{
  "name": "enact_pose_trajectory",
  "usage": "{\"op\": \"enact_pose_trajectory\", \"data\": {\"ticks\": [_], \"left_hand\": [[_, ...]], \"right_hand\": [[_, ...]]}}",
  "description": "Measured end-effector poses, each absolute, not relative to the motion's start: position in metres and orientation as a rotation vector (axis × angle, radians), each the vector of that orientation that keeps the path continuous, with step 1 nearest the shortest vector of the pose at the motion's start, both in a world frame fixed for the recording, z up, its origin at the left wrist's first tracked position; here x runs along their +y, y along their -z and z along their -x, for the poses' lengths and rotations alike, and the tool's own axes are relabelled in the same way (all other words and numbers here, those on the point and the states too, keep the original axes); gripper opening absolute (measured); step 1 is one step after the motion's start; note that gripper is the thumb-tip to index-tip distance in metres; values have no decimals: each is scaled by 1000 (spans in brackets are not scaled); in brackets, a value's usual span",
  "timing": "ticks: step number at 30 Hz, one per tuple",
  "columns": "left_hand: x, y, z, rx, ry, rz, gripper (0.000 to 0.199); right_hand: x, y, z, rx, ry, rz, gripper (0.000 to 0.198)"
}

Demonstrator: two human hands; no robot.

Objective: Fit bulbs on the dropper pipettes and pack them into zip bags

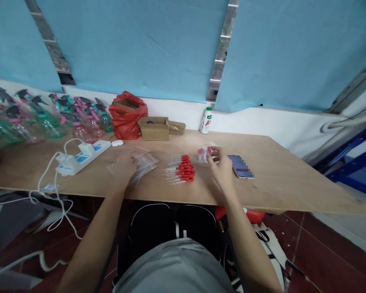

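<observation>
The left grip [128, 166] and right grip [221, 161] were bare, as were the forearms [105, 215] behind them. Between and below the grips sat a plain light-grey cloth top [173, 268]; nearer them, black fabric trousers [152, 224] carried thin curved white piping [152, 204].

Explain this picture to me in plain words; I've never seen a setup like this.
There is no machine here, just a person's two bare hands. The single picture comes from a camera worn on the head, looking forward and down. On the wooden table, a pile of clear tubes with red ends lies between the hands. The left hand rests at some clear plastic bags. The right hand reaches a small clear packet with red bits inside; whether it is gripped is unclear. Around them are a phone, a power strip and spray bottles.
</observation>
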State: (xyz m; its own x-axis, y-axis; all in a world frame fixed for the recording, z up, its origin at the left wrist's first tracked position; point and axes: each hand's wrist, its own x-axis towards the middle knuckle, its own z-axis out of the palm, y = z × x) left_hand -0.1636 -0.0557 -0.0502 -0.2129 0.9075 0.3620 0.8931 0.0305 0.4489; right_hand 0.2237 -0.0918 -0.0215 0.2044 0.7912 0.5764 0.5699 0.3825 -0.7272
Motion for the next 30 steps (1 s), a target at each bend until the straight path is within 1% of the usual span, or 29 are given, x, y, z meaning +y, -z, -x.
{"op": "enact_pose_trajectory", "data": {"ticks": [4, 7, 10, 12, 14, 17, 19, 21, 23, 27, 30], "left_hand": [[-57, 46, 156, 2550, -827, -1793, 31], [-62, 34, 150, 2517, -985, -1894, 34], [-67, 22, 143, 2252, -1301, -2095, 30], [-70, 18, 135, 2003, -1530, -2185, 25], [-75, 17, 122, 1756, -1700, -2243, 22], [-86, 16, 100, 1461, -1811, -2344, 19], [-94, 14, 87, 1241, -1820, -2434, 18], [-99, 11, 78, 1038, -1777, -2527, 20], [-101, 9, 74, 932, -1702, -2622, 22], [-99, 9, 76, 1007, -1472, -2757, 30], [-103, 11, 72, 1091, -1428, -2724, 32]], "right_hand": [[-101, 33, -208, -1557, -335, 1205, 38], [-97, 40, -205, -1567, -381, 1179, 38], [-95, 40, -202, -1505, -488, 1146, 34], [-97, 37, -197, -1418, -698, 1097, 35], [-101, 34, -191, -1317, -986, 1022, 42], [-106, 29, -183, -1177, -1340, 888, 52], [-108, 28, -180, -1092, -1454, 808, 50], [-108, 28, -179, -1034, -1469, 762, 45], [-106, 30, -180, -1009, -1429, 753, 42], [-100, 35, -185, -1025, -1302, 788, 44], [-97, 37, -184, -1041, -1252, 818, 47]]}}
